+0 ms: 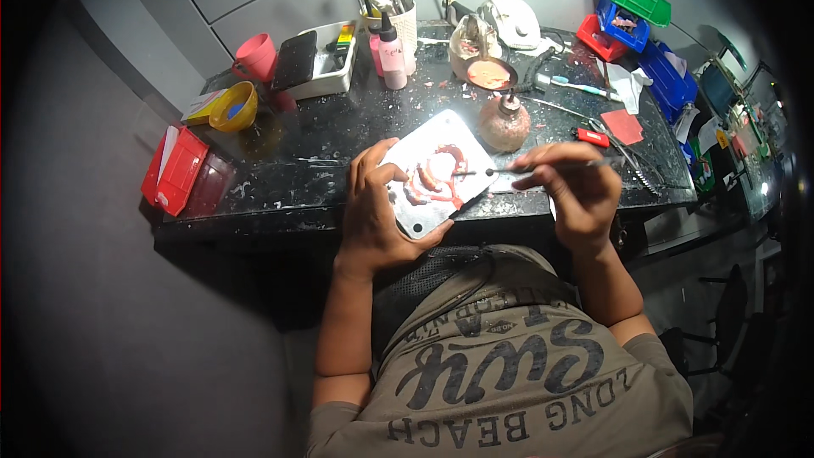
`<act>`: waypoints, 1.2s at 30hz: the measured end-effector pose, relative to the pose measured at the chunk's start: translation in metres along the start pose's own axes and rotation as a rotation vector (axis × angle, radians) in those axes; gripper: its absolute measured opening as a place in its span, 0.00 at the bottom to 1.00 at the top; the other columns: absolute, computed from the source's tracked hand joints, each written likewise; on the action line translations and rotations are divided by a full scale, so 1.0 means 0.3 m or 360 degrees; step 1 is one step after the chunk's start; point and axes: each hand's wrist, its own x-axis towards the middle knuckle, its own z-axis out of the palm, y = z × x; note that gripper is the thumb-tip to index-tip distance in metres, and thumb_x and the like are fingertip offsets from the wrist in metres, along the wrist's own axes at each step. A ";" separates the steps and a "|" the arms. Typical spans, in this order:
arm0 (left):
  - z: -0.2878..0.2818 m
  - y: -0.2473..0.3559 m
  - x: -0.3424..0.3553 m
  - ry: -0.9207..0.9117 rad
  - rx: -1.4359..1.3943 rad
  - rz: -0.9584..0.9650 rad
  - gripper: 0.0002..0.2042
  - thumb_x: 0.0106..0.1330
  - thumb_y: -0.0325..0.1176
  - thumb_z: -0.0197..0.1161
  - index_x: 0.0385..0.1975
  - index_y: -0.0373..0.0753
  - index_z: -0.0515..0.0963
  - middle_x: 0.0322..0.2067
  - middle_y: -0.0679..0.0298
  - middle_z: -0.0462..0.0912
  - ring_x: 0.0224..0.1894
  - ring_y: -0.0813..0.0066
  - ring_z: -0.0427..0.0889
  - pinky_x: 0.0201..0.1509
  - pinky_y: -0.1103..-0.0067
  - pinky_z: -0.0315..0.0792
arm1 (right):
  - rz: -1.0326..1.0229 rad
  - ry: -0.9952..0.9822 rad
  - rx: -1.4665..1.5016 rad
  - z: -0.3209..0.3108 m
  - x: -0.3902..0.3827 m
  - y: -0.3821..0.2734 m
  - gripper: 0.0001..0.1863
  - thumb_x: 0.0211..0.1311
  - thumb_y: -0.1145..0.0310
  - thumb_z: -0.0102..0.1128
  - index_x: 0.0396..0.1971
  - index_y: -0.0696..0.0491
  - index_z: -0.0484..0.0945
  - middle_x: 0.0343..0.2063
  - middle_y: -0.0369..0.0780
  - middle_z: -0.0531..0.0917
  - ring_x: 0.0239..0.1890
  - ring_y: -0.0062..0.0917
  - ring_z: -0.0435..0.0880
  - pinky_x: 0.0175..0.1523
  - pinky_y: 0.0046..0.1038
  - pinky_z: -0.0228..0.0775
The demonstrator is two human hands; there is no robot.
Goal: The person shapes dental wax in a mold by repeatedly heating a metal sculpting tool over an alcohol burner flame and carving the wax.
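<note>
My left hand (373, 212) grips a pale dental flask half (443, 125) by its left and lower edges, holding it tilted at the bench's front edge. Set in its face is white plaster with a red, arch-shaped denture form (444, 198). In my right hand (585, 199), a slim dark hand tool (507, 171) is pinched between thumb and fingers. Its tip reaches over the arch; whether it touches I cannot tell. Just behind the flask stands a round bottle (505, 125) with a dark cap and pinkish contents.
Across the dark bench (297, 174) are a yellow bowl (233, 108), pink mug (255, 58), white tray (339, 80), squeeze bottle (393, 59) and dish of pink material (489, 75). A red lighter (592, 137), toothbrush (581, 86) and red bin (175, 171) lie around.
</note>
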 end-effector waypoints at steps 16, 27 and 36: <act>0.003 0.007 -0.003 0.0050 0.0014 0.0032 0.41 0.42 0.44 0.88 0.50 0.43 0.64 0.63 0.42 0.70 0.64 0.41 0.71 0.68 0.53 0.66 | -0.0264 -0.0379 -0.0684 0.043 -0.038 0.050 0.12 0.61 0.84 0.70 0.44 0.59 0.84 0.39 0.46 0.91 0.42 0.34 0.92 0.49 0.31 0.84; 0.001 0.009 -0.003 0.0042 0.0012 0.0026 0.40 0.41 0.44 0.88 0.50 0.42 0.64 0.63 0.41 0.70 0.64 0.40 0.71 0.68 0.53 0.67 | -0.0296 -0.0332 -0.0627 0.044 -0.037 0.047 0.13 0.59 0.85 0.70 0.44 0.60 0.84 0.39 0.47 0.91 0.41 0.36 0.93 0.49 0.31 0.85; 0.002 0.004 -0.008 0.0038 0.0019 0.0002 0.41 0.41 0.44 0.88 0.50 0.42 0.65 0.63 0.41 0.70 0.64 0.40 0.71 0.68 0.53 0.67 | -0.0411 -0.0398 -0.0778 0.054 -0.047 0.020 0.11 0.60 0.87 0.66 0.43 0.61 0.82 0.38 0.47 0.90 0.40 0.38 0.93 0.46 0.32 0.85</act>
